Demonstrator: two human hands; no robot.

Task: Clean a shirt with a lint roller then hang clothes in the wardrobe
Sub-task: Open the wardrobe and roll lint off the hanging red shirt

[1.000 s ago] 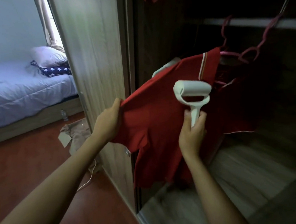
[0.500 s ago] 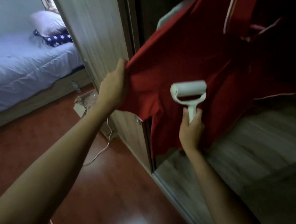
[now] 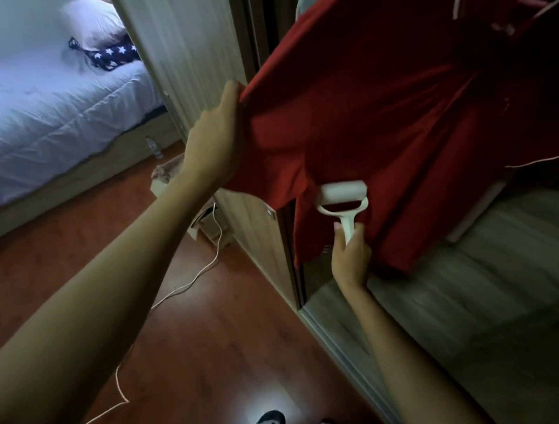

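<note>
Your left hand (image 3: pixel 215 140) pinches the red shirt's (image 3: pixel 357 117) edge, holding the soft, limp cloth taut at the wardrobe opening; your right hand (image 3: pixel 350 255) grips the light, rigid lint roller (image 3: pixel 342 196) by its handle, against the fabric.

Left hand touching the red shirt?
Touching. Head view shows the left hand gripping the red shirt's edge, with fabric bunched at its fingers.

Open floor (image 3: pixel 189 367) lay below both arms, crossed only by a white cable (image 3: pixel 190 281). The wardrobe door edge (image 3: pixel 259 226) stood between the hands. The stretched red shirt (image 3: pixel 363 106) filled the wardrobe opening; below it the wardrobe shelf (image 3: pixel 476 297) lay bare.
</note>
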